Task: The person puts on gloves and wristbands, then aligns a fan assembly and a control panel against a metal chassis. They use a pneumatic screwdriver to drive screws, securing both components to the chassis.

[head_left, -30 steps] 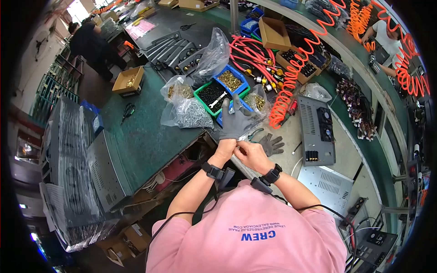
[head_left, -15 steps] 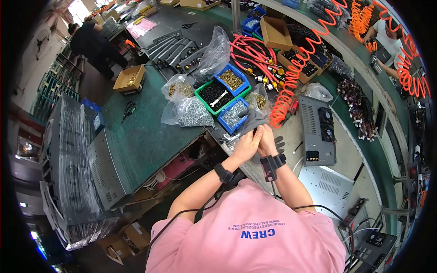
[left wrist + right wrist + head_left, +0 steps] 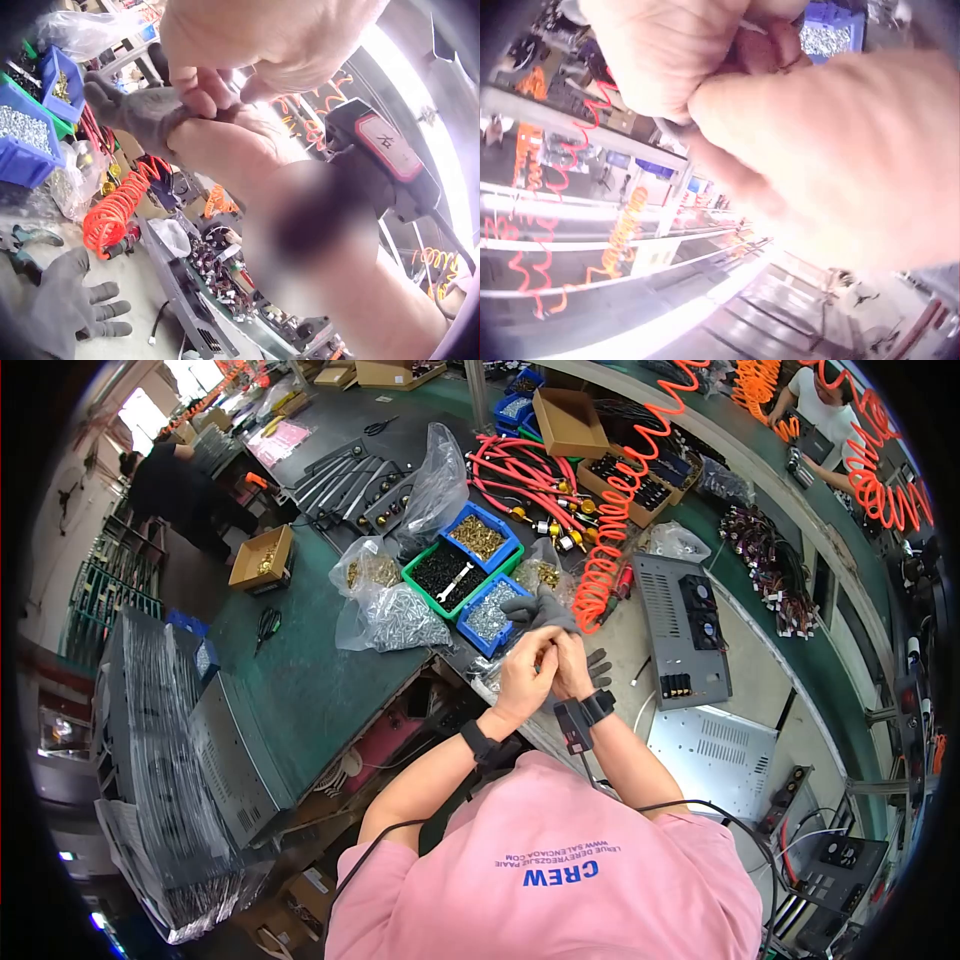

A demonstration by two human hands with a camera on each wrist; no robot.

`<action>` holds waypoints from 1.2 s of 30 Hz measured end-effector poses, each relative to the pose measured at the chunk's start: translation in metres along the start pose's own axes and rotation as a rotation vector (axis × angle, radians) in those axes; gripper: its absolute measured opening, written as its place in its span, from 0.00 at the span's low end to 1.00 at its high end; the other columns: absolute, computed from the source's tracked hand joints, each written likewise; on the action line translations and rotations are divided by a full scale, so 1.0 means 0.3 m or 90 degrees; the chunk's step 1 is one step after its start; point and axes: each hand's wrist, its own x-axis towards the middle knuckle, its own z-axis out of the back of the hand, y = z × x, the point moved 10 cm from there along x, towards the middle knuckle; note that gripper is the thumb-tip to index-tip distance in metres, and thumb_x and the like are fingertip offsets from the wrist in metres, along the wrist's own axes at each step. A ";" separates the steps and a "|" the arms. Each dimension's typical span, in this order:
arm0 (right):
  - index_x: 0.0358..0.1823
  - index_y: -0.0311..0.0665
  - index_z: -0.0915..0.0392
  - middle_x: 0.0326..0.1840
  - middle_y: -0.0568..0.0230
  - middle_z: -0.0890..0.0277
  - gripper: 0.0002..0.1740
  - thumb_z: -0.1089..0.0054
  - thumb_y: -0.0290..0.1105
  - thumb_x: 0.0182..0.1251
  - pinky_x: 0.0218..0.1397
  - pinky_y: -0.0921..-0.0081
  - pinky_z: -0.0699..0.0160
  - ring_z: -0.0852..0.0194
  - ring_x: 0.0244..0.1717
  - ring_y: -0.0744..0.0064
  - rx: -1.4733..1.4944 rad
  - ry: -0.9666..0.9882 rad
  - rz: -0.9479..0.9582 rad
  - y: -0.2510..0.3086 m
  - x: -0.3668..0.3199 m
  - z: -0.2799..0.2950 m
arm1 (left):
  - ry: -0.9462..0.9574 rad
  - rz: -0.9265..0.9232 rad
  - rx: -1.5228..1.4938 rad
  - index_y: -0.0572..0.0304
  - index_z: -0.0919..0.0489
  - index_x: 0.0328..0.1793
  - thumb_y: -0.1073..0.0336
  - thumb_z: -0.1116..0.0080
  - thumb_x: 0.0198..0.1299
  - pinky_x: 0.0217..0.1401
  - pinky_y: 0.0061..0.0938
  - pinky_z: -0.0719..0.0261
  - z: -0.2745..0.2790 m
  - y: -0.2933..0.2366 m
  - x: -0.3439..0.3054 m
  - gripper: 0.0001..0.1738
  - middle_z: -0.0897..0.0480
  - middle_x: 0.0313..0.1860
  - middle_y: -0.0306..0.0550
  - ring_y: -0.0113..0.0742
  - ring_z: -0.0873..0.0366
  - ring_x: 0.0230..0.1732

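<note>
Bare fingers of my left hand (image 3: 527, 678) pinch the cuff of a grey work glove (image 3: 146, 112). That glove covers the far end of my right hand (image 3: 572, 663); bare skin shows from its cuff back to the wrist strap. I cannot tell how the right fingers lie inside it. In the head view the hands meet close by a blue tray of silver screws (image 3: 488, 615). A second grey glove (image 3: 67, 307) lies palm-flat on the worktop, below the hands in the left wrist view.
A green tray of black screws (image 3: 445, 575) holds a wrench (image 3: 455, 582); a blue tray of brass parts (image 3: 478, 538) adjoins it. Bagged screws (image 3: 400, 618) lie left. An orange coiled hose (image 3: 597, 575) hangs right, near a metal panel with fans (image 3: 685, 630). Two other people are farther off.
One second ago a grey glove extended from my left hand, with right fingers at its cuff. Now the left hand is bare and a glove is on the right-hand side. The head view has shifted.
</note>
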 end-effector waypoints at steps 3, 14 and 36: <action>0.56 0.36 0.34 0.53 0.58 0.29 0.21 0.67 0.41 0.72 0.41 0.78 0.26 0.29 0.41 0.74 0.051 0.104 -0.044 0.005 0.024 -0.045 | -0.108 0.115 -0.083 0.64 0.25 0.40 0.69 0.44 0.54 0.31 0.27 0.31 0.037 0.058 -0.011 0.09 0.28 0.31 0.49 0.36 0.31 0.27; 0.34 0.26 0.28 0.31 0.51 0.24 0.15 0.59 0.32 0.68 0.37 0.74 0.27 0.27 0.31 0.68 0.068 0.059 0.044 0.071 0.089 -0.016 | 0.132 0.189 -0.219 0.64 0.27 0.35 0.70 0.48 0.58 0.29 0.15 0.40 -0.062 0.117 0.019 0.04 0.30 0.26 0.30 0.16 0.38 0.27; 0.33 0.38 0.25 0.27 0.50 0.26 0.10 0.49 0.36 0.55 0.30 0.65 0.31 0.26 0.28 0.53 -0.942 -0.064 0.347 0.142 0.170 -0.039 | 0.086 0.145 -0.039 0.65 0.33 0.27 0.70 0.44 0.48 0.22 0.23 0.36 0.003 0.102 0.187 0.09 0.34 0.16 0.38 0.22 0.37 0.21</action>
